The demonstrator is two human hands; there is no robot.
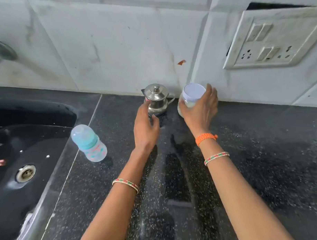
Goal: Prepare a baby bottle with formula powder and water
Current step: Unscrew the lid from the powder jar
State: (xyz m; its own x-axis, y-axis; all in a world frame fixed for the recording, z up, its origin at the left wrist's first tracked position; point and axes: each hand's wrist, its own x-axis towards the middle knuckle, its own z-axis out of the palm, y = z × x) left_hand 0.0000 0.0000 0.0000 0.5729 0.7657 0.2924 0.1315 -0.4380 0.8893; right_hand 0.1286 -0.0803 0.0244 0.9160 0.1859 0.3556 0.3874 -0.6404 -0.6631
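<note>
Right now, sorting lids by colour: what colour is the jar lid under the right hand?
Pale lavender-white, in the head view: jar lid, right hand.

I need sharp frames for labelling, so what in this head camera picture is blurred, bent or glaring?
Head view: the wide lens bends the counter edge and tilts the socket plate; the tap at far left is smeared; the near forearms are soft; the steel pot carries bright glints; the baby bottle and the right hand on the jar stay readable.
</note>
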